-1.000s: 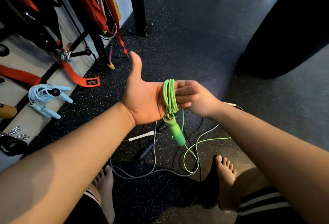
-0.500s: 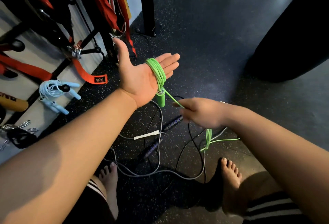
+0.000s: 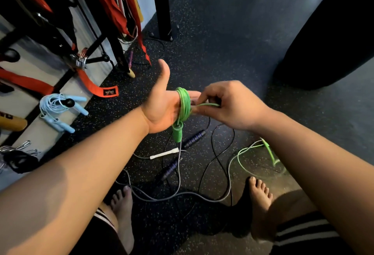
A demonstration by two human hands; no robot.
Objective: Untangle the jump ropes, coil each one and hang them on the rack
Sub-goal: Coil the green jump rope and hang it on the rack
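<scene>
One blue rope [image 3: 58, 109] hangs coiled at left; your spread left hand [image 3: 159, 104] carries green rope [image 3: 184, 102] loops, your right hand [image 3: 228, 104] pinches its strand; two tangled ropes [image 3: 172, 168] wait near.

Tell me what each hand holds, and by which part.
Right hand pinches the green jump rope by its loose cord, beside the coil. Left hand, held flat, carries that coil wound round it.
</scene>
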